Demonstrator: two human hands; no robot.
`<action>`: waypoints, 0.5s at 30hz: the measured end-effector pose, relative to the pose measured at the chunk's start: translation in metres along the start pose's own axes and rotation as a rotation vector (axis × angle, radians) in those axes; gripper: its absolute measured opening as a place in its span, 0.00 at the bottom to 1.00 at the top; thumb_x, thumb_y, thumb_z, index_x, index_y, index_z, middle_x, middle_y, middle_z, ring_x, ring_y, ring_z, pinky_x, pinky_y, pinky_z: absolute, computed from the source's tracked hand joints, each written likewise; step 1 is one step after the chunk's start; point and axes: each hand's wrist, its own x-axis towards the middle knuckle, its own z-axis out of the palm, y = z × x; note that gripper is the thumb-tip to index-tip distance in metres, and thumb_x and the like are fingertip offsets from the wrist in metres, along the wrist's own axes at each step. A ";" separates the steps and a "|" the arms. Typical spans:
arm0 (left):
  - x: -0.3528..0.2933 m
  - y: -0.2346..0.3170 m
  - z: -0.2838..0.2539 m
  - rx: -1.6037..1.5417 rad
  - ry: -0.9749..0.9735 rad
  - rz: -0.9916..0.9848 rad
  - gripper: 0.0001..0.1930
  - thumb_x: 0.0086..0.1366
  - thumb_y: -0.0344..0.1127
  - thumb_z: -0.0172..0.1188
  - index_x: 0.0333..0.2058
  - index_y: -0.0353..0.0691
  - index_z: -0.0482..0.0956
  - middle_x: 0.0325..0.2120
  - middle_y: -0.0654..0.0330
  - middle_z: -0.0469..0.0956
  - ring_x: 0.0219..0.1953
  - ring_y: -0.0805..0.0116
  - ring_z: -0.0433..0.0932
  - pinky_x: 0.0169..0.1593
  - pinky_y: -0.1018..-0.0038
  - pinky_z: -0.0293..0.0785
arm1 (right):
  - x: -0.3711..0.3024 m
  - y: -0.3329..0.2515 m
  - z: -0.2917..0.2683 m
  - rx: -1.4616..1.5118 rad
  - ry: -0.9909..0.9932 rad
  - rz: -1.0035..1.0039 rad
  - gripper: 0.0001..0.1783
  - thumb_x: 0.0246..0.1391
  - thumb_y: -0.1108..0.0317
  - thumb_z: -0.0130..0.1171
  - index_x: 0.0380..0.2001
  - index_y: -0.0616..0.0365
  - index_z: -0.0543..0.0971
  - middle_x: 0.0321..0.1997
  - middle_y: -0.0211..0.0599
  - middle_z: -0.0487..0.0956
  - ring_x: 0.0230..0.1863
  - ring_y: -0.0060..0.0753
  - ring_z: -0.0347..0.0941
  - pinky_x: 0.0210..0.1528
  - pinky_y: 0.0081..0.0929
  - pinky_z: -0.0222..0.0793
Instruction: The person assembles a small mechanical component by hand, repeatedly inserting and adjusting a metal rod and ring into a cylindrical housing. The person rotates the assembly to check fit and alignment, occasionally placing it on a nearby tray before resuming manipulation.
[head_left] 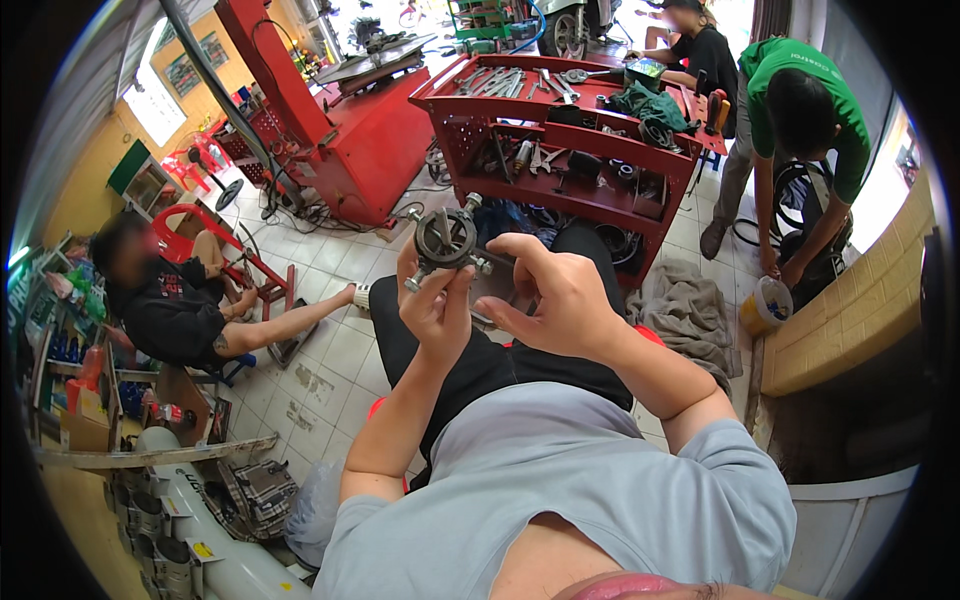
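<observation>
My left hand (436, 318) grips a round dark metal ring fixture with several silver bolts (446, 238) sticking out around its rim. It is raised over my lap, with its open centre facing up. Just to its right, my right hand (565, 305) hovers with thumb and forefinger spread and curved. A gap separates its fingertips from the fixture, and nothing shows between them. Beneath both hands are my legs in black trousers (500, 372).
Ahead stands a red tool cart (560, 125) carrying wrenches (500, 83) and a green cloth (648, 105). A red lift (370, 165) is beyond to the left. A seated person (165, 290) is at left; another, in green (810, 110), bends over a bucket (766, 305). A grey cloth (690, 318) lies on the tiles.
</observation>
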 end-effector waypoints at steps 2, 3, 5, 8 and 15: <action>0.005 0.004 0.001 0.010 0.007 0.034 0.02 0.61 0.23 0.59 0.32 0.29 0.79 0.29 0.59 0.78 0.32 0.71 0.74 0.39 0.76 0.69 | -0.001 0.001 0.000 0.096 -0.060 0.021 0.24 0.45 0.60 0.69 0.44 0.57 0.74 0.14 0.31 0.69 0.13 0.26 0.66 0.17 0.22 0.60; 0.006 0.004 0.000 0.007 0.003 0.016 0.02 0.61 0.23 0.60 0.31 0.30 0.79 0.29 0.59 0.78 0.32 0.72 0.74 0.38 0.77 0.69 | -0.001 0.002 0.001 0.145 -0.090 0.033 0.24 0.46 0.61 0.69 0.44 0.57 0.73 0.15 0.31 0.69 0.13 0.25 0.65 0.18 0.21 0.60; 0.004 0.004 -0.002 -0.038 -0.005 -0.052 0.02 0.59 0.22 0.61 0.32 0.29 0.79 0.36 0.55 0.75 0.37 0.69 0.74 0.39 0.77 0.71 | 0.001 0.008 -0.001 0.113 -0.169 0.066 0.23 0.46 0.58 0.67 0.43 0.55 0.73 0.14 0.30 0.69 0.14 0.29 0.68 0.19 0.24 0.61; 0.000 -0.001 -0.002 -0.142 -0.002 -0.135 0.07 0.56 0.20 0.64 0.34 0.29 0.79 0.49 0.46 0.70 0.46 0.62 0.76 0.43 0.74 0.75 | 0.001 0.005 -0.004 0.176 -0.156 0.116 0.20 0.48 0.57 0.66 0.41 0.55 0.74 0.14 0.31 0.70 0.15 0.31 0.69 0.20 0.26 0.62; -0.001 -0.004 0.001 -0.260 0.020 -0.112 0.09 0.57 0.20 0.64 0.37 0.30 0.77 0.51 0.46 0.69 0.50 0.59 0.74 0.49 0.70 0.74 | 0.002 0.012 -0.003 0.178 -0.217 0.146 0.23 0.47 0.62 0.67 0.46 0.57 0.73 0.15 0.30 0.68 0.14 0.22 0.64 0.19 0.21 0.58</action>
